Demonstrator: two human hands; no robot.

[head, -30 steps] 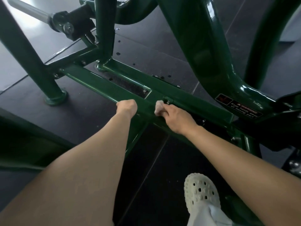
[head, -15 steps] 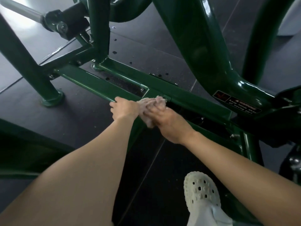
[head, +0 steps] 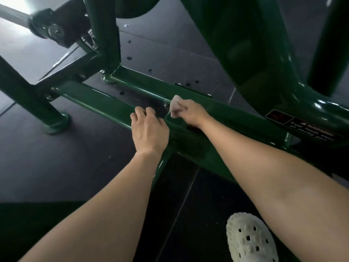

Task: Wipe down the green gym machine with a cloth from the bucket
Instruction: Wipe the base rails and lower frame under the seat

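Soft, limp, light cloth (head: 175, 105), best held bunched, gripped so by right hand (head: 190, 115); left hand (head: 149, 129) curled over rigid green rail (head: 98, 103).

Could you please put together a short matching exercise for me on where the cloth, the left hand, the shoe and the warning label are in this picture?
Things:
1. cloth
2. left hand
3. shoe
4. warning label

Places:
A. on the dark floor, bottom right of the view
B. bunched in the right hand
C. on the low green bar, fingers curled
D. on the thick green tube at the right

Pairs: 1-B, 2-C, 3-A, 4-D
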